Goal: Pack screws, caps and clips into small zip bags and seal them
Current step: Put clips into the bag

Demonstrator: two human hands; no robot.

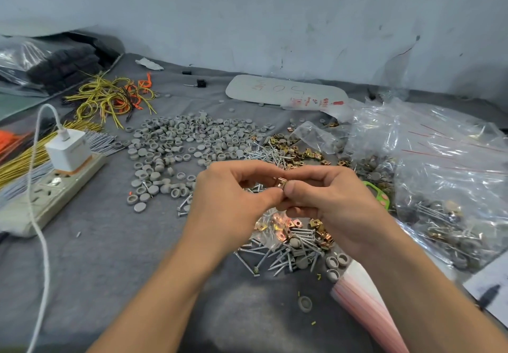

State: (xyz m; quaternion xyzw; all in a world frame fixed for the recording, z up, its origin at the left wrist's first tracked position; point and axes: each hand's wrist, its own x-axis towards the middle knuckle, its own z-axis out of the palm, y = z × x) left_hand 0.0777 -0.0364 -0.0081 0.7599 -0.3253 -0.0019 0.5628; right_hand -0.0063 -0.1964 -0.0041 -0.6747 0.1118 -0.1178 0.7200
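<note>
A: What have the hands got hold of?
B: Mid-frame, the left hand (231, 195) and the right hand (330, 198) meet thumb to thumb with fingers curled. Both pinch one brass-coloured clip (281, 182) between thumbs and forefingers, raised above the table

A: Where are the rest of the parts?
B: Grey caps (176, 143) spread across the centre-left and loose clips (297, 151) lie at centre-right. Screws (277, 259) are heaped just below the hands, with a small zip bag (268, 238) lying among them, partly hidden by the wrists. Filled bags (445, 215) pile up at the right edge, and a pink-edged stack of flat bags (365, 306) sits lower right

A: How will the clip handle?
B: My guess is light, stiff bent metal with sharpish edges, small enough to slip away. Fingertips on its flat faces, as now, seems right. The screws are pointed and could prick thin film, and the caps look light and likely to roll

A: Any writing?
B: A pale card (286, 90) in the upper middle has red handwritten marks that may be "50", but I can't read them for sure. Red print on a bag beside it is too small to make out
</note>
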